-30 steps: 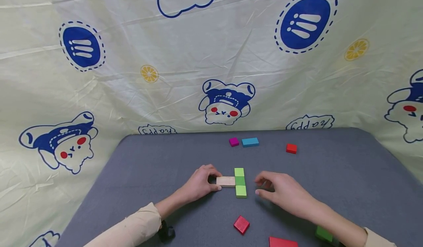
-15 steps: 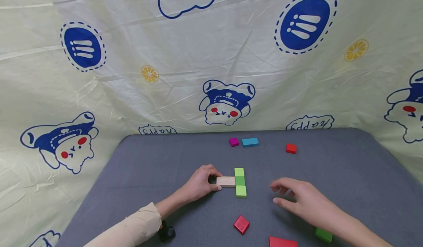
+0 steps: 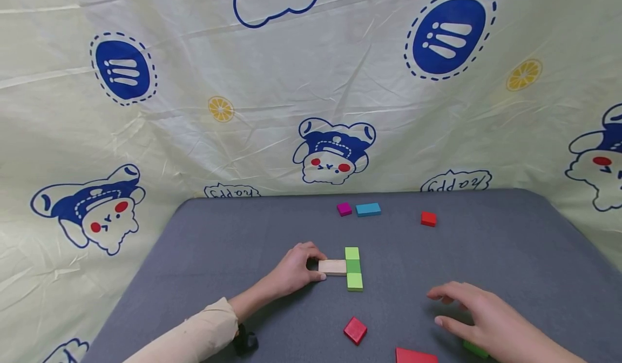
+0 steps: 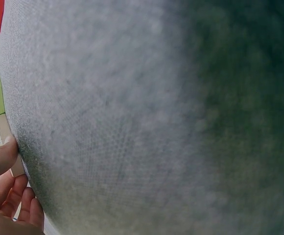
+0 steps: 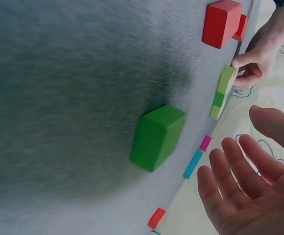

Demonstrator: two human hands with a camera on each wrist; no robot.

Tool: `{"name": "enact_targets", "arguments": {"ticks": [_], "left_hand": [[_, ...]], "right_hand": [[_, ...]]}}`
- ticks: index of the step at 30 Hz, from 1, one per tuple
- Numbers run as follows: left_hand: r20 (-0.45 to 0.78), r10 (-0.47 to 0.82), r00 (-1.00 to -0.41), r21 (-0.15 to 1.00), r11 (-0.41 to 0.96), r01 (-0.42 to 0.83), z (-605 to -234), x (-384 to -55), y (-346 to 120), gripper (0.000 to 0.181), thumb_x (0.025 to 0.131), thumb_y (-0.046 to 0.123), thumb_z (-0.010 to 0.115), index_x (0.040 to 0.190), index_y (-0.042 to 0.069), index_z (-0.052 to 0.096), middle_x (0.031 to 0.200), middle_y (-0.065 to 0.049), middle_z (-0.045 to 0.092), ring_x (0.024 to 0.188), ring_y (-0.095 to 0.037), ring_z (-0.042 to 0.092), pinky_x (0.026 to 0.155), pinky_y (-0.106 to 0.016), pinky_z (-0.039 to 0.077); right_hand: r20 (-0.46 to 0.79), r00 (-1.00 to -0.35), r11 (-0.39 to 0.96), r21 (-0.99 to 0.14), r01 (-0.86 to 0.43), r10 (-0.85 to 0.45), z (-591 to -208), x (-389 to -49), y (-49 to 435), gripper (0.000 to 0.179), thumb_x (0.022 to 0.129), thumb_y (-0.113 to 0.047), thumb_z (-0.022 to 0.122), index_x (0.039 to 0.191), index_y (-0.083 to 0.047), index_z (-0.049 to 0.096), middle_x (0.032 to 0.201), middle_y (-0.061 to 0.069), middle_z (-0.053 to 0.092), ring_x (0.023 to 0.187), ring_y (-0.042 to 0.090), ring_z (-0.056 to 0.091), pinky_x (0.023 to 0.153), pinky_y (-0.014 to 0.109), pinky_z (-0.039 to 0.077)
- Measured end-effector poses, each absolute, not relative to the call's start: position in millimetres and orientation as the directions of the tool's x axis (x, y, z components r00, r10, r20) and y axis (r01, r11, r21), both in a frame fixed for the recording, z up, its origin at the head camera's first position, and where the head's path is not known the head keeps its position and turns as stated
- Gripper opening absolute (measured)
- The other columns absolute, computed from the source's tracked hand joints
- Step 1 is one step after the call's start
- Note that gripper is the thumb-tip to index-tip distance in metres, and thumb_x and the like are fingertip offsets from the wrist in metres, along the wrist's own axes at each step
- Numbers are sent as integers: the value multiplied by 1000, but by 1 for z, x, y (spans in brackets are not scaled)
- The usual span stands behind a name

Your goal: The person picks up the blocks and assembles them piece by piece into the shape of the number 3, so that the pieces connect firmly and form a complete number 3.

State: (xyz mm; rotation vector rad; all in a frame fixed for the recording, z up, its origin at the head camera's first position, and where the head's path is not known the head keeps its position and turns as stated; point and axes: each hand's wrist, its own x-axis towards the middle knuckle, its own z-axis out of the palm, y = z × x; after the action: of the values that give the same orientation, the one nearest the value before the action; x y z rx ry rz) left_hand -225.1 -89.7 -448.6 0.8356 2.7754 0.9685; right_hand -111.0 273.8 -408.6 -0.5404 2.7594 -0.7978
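Observation:
My left hand (image 3: 293, 268) pinches the left end of a pale wooden block (image 3: 332, 267) lying on the grey table, thumb on the near side and fingers on the far side. Its other end meets a short row of blocks: a light green block (image 3: 352, 253), a darker green block (image 3: 353, 266) and another light green block (image 3: 355, 282). To the right, my right hand (image 3: 478, 311) hovers with fingers spread and nothing in it. A green block (image 5: 159, 139) lies close by on the table; in the head view that hand partly covers it.
A red block (image 3: 355, 330) and a larger red one (image 3: 416, 355) lie near the front. Toward the far edge are a magenta block (image 3: 344, 209), a blue block (image 3: 367, 209) and a red block (image 3: 428, 219). A printed cloth (image 3: 272, 82) hangs behind the table.
The right hand has drawn away from the green row, moving right and toward the front, over to the separate green block. The left hand keeps its pinch on the wooden block.

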Motion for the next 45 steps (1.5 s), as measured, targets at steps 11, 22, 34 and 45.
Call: {"name": "enact_targets", "arguments": {"ticks": [11,22,34,45], "left_hand": [[91,516,-852,590,661,464,-451,-226,-89,24,82,16,81,105,12,74,99,8,61,98,-14,52,88,-33,44],[91,516,-852,594,658,463,-451,-226,-90,24,82,16,81,105,12,74,100,8,61,98,-13,51,88,-33,43],[107,519,-848,593,651,473,-451,-226,-90,25,83,16,81,106,12,74,101,8,61,98,-13,52,89,-33,44],[103,516,-851,596,653,468,-452,-225,-90,25,83,17,81,106,12,74,101,7,61,98,-13,51,90,-34,43]], "right_hand": [[-182,-922,852,-473,-223,-343,-427,-101,303,45,85,-52,70,117,-22,64,110,-11,60,95,7,58,74,29,50],[-283,-935,879,-473,-59,-215,-436,-98,314,48,80,-46,78,117,-19,64,111,-5,60,95,13,56,74,33,49],[-194,-934,854,-491,-170,-298,-453,-87,332,48,83,-53,73,114,-18,64,106,-6,60,85,-6,51,66,25,48],[-64,-930,806,-523,-276,-361,-467,-78,345,31,87,-41,73,110,-22,67,100,-18,59,86,-7,52,65,25,47]]}}
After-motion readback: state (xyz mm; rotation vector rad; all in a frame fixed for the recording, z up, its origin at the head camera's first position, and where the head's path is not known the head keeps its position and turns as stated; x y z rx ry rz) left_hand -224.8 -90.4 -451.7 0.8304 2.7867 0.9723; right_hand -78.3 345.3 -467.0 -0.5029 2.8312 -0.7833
